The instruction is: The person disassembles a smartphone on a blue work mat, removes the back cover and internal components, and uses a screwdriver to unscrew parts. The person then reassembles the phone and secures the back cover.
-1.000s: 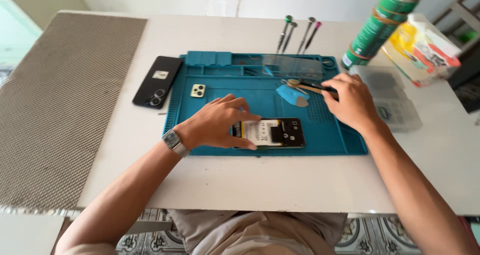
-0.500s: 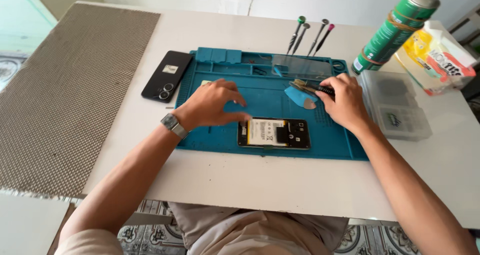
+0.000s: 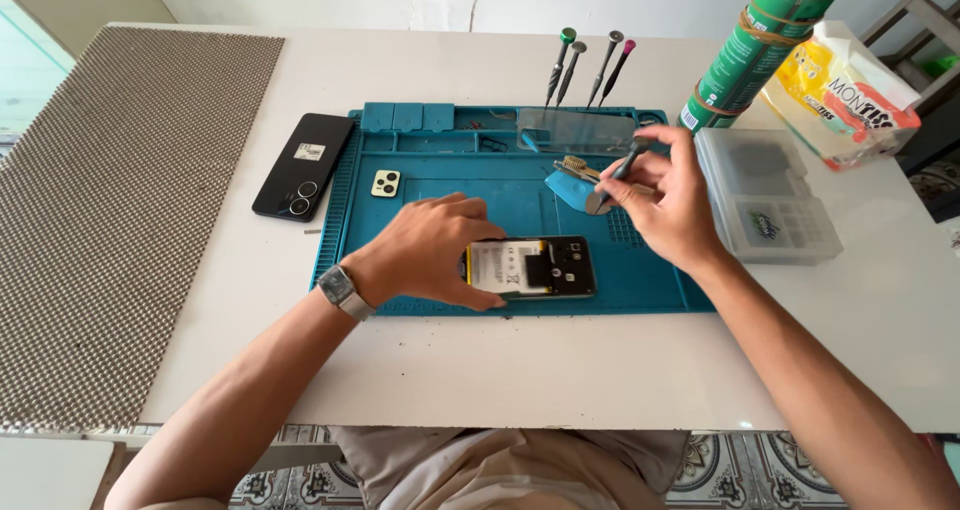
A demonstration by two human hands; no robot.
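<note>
Now, left hand (image 3: 425, 255) pressing opened phone (image 3: 530, 267) (flat on mat (image 3: 660, 280)), right grip (image 3: 665, 205) clenched on screwdriver (image 3: 618, 175) just above.

left hand (image 3: 430, 255): palm down, fingers spread flat | right hand (image 3: 665, 205): raised, fingertips pinched in a grip

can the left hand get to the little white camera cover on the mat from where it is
Probably yes. The left hand rests on the opened phone, and the camera cover lies just beyond it on bare blue mat with nothing between them.
</note>
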